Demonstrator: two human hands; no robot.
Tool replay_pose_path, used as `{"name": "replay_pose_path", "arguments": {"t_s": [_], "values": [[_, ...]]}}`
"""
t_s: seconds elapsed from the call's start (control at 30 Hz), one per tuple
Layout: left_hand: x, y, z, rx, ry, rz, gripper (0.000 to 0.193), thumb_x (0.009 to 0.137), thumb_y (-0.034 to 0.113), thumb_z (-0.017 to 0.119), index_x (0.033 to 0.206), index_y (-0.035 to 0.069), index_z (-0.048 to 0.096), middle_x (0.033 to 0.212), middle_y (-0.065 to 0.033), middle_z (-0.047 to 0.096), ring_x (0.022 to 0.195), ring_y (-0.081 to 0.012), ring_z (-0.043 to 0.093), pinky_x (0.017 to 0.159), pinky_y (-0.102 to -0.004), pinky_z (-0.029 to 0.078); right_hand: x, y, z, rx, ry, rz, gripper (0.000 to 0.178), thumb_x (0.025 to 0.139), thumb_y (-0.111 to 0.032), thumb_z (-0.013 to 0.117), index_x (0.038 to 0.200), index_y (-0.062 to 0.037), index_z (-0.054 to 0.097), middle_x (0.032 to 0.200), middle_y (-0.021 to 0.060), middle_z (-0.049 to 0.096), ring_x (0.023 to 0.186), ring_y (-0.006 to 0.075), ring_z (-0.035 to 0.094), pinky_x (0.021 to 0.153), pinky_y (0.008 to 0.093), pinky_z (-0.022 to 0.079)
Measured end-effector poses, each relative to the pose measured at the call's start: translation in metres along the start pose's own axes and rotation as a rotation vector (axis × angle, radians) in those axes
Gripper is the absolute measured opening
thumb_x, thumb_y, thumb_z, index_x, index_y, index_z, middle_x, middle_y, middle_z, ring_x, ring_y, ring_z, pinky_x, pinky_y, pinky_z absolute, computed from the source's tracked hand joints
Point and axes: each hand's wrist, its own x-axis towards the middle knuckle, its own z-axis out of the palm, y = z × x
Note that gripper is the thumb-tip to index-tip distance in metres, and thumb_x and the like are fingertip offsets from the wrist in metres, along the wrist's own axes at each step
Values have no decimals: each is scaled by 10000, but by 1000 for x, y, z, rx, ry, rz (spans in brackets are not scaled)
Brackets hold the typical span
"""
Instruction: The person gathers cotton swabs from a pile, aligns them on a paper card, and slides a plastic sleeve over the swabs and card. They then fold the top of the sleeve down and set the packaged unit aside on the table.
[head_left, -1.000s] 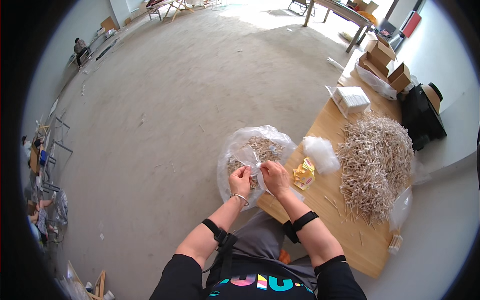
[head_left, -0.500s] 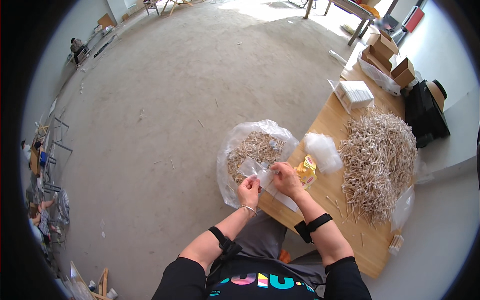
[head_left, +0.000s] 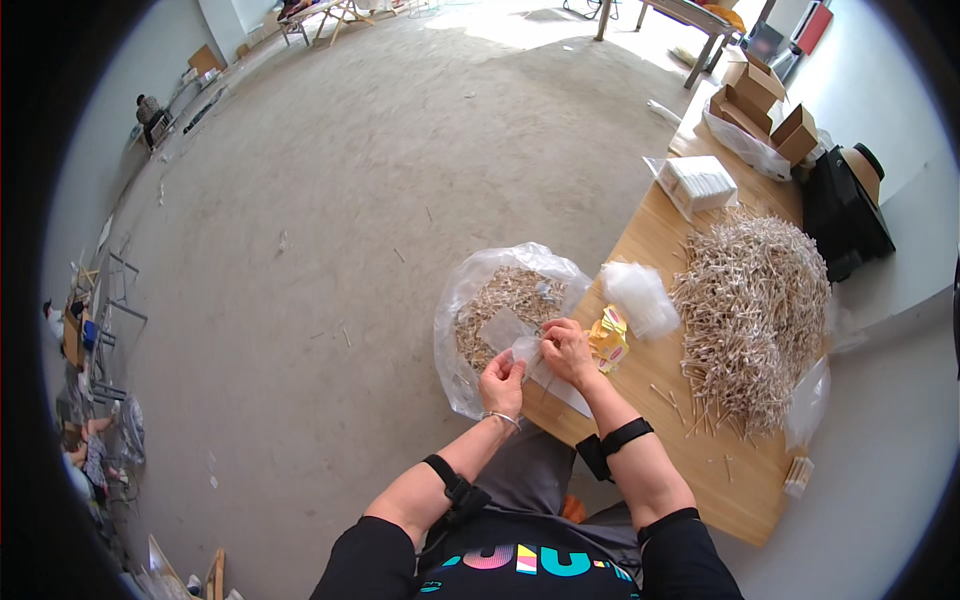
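Observation:
My left hand (head_left: 502, 384) pinches one edge of a small clear plastic bag (head_left: 506, 328). At the other side of the same bag, my right hand (head_left: 566, 352) closes its fingers on the film. Both hands are close together over the table's left corner, above the rim of a large clear sack (head_left: 452, 300) of cotton swabs (head_left: 490, 300). Beside my right hand lie yellow printed cards (head_left: 608, 340) and a stack of clear bags (head_left: 640, 298). A white sheet (head_left: 564, 392) is partly hidden under my right hand.
A big heap of cotton swabs (head_left: 755, 320) covers the wooden table's (head_left: 650, 410) right side. Farther back are a white wrapped pack (head_left: 698, 184), open cardboard boxes (head_left: 745, 110) and a black case (head_left: 840, 220). A few loose swabs lie on the floor. Other people sit far left.
The small bag has shifted slightly between my hands, and its film is bunched nearer my left fingertips. The view has tilted a little; things on the table stay in place.

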Motion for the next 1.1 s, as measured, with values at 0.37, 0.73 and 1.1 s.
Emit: {"name": "replay_pose_path", "arguments": {"t_s": [0.37,0.73,1.1], "values": [[-12,5,4,325,-14,97,296,751,92,727,1016,23,613,688,11,628,630,-56,563,580,-226,459,0,-3,-4,-9,-11,45,130,683,-104,557,634,1,617,1005,90,653,1000,277,562,853,354,457],[-9,-5,-6,266,-50,128,409,784,92,706,1128,-3,507,756,-36,641,651,-77,574,621,-218,475,-11,-13,-4,164,57,77,226,670,48,461,833,-20,601,1081,155,593,1030,325,545,923,382,420],[-14,14,-3,1229,-138,867,708,797,299,642,1387,87,312,1431,-108,318,1355,-310,177,1068,-524,85,-145,21,-105,-481,736,395,308,692,-42,578,998,-70,577,1130,139,511,1103,316,447,949,421,366]]}}
